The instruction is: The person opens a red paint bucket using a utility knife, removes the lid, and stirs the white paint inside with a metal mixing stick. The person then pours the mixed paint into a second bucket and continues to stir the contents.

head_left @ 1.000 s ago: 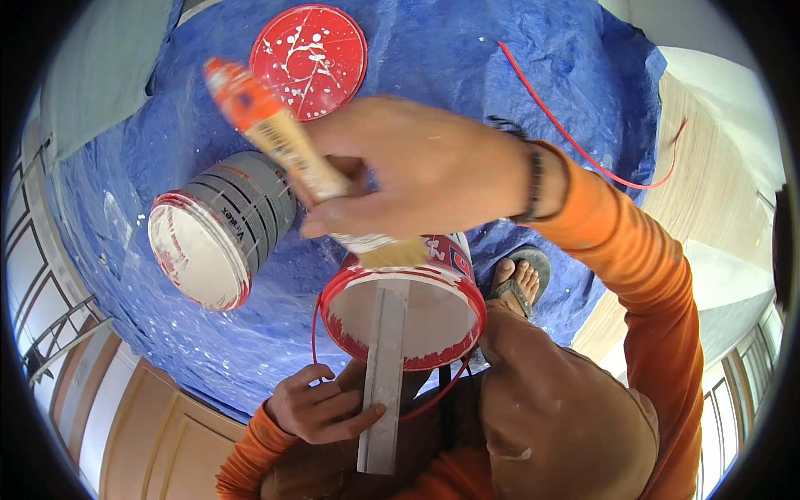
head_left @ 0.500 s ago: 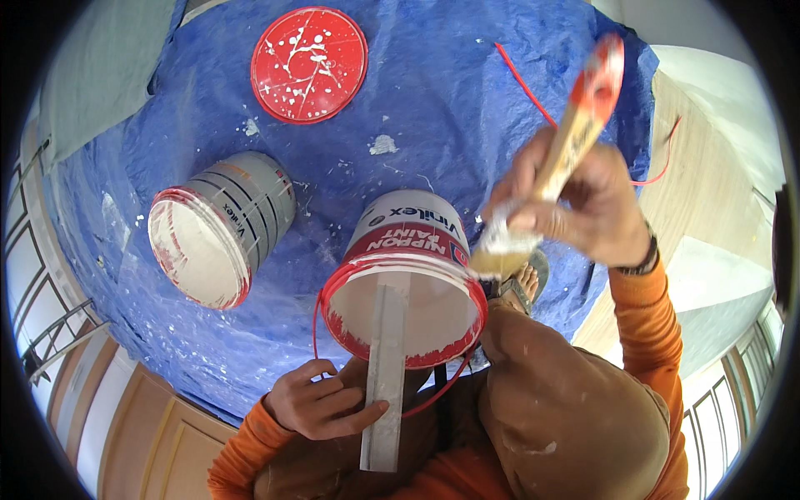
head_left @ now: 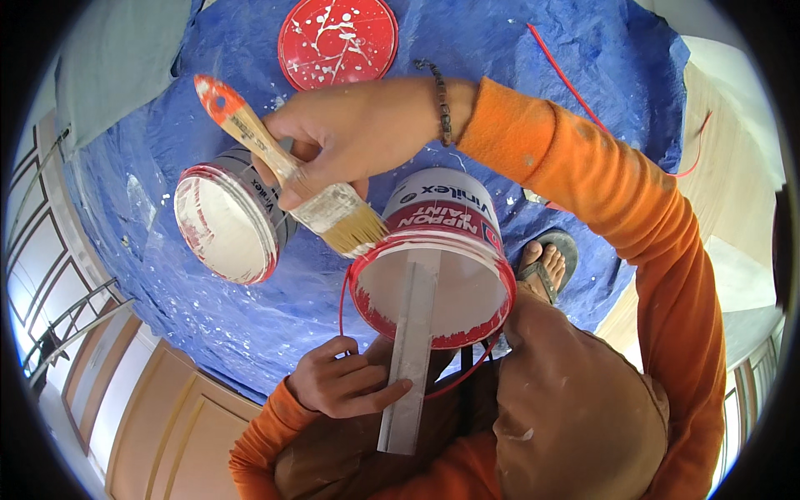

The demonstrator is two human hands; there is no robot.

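Covering the floor, a blue tarp point(head_left: 475, 50) carries a splattered red lid point(head_left: 337, 42), far, and a thin red strip point(head_left: 575, 93), far right. The white-and-red bucket point(head_left: 458, 208), centre, tilts nearward, a flat metal bar point(head_left: 412, 333) leaning from its white inside; left, a grey bucket point(head_left: 225, 221) lies partly behind the right hand point(head_left: 342, 137). That hand clasps a paintbrush point(head_left: 254, 137), bristles by the rim's left. The half-curled left hand point(head_left: 354, 383) touches bar and red handle point(head_left: 342, 308); its grip I cannot tell.
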